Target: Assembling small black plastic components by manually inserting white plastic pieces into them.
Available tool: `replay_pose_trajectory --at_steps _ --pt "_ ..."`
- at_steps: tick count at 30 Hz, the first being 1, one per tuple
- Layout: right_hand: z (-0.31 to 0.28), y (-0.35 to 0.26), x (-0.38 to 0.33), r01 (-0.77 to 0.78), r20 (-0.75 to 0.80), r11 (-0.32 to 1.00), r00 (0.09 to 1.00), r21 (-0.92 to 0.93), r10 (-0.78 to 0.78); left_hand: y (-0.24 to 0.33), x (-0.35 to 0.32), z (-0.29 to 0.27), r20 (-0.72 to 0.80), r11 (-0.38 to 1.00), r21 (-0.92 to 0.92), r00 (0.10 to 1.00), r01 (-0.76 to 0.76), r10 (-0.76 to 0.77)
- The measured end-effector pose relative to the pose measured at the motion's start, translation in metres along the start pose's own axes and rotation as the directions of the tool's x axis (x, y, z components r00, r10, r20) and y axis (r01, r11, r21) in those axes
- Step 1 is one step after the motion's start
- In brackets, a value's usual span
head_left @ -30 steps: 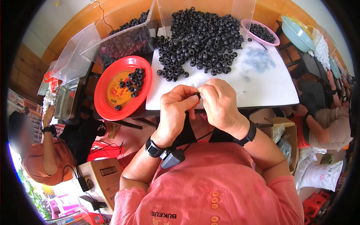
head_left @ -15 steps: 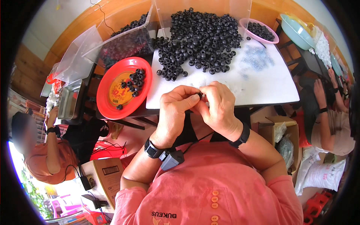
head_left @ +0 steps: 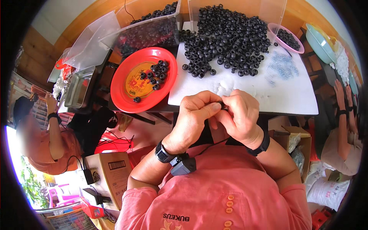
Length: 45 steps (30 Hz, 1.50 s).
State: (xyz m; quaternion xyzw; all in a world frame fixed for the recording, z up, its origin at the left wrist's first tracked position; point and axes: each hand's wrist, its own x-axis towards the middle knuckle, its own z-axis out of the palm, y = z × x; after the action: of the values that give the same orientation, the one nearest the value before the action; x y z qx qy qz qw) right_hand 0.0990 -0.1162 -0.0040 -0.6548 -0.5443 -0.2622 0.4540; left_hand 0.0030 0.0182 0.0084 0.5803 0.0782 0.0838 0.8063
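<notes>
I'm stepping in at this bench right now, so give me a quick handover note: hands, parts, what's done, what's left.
Left hand and right hand: pressed together at the table's near edge, pinching one small black ring between the fingertips.
Parts: big pile of black rings on the white table; more in the clear bin and pink bowl; small clear bits to the right.
Done: about a dozen rings lie on the red plate.
Left: the pile is still large.
</notes>
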Motion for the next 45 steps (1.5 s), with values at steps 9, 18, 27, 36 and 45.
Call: replay_pose_trajectory --at_steps 9,18,27,36,45 --pt "0.009 0.005 0.003 -0.270 0.218 0.953 0.947 0.138 0.237 0.003 -0.005 -0.011 -0.041 0.992 0.129 0.999 0.007 -0.002" --pt "0.014 -0.013 -0.013 -0.060 0.041 0.998 0.997 0.000 0.060 0.006 -0.014 -0.010 -0.034 0.968 0.249 0.999 0.008 0.001" --pt "-0.042 0.008 -0.012 -0.290 -0.067 0.954 0.953 0.079 0.296 0.065 -0.001 -0.066 -0.442 0.845 0.529 0.823 -0.081 0.356" --pt "-0.114 0.065 -0.032 -0.483 -0.413 0.819 0.707 0.309 0.574 0.006 0.026 -0.007 0.052 0.478 0.801 0.838 -0.361 0.544" --pt "-0.108 0.064 -0.050 -0.534 -0.405 0.794 0.684 0.290 0.607 -0.034 0.100 0.091 0.431 0.285 0.742 0.757 -0.607 0.491"
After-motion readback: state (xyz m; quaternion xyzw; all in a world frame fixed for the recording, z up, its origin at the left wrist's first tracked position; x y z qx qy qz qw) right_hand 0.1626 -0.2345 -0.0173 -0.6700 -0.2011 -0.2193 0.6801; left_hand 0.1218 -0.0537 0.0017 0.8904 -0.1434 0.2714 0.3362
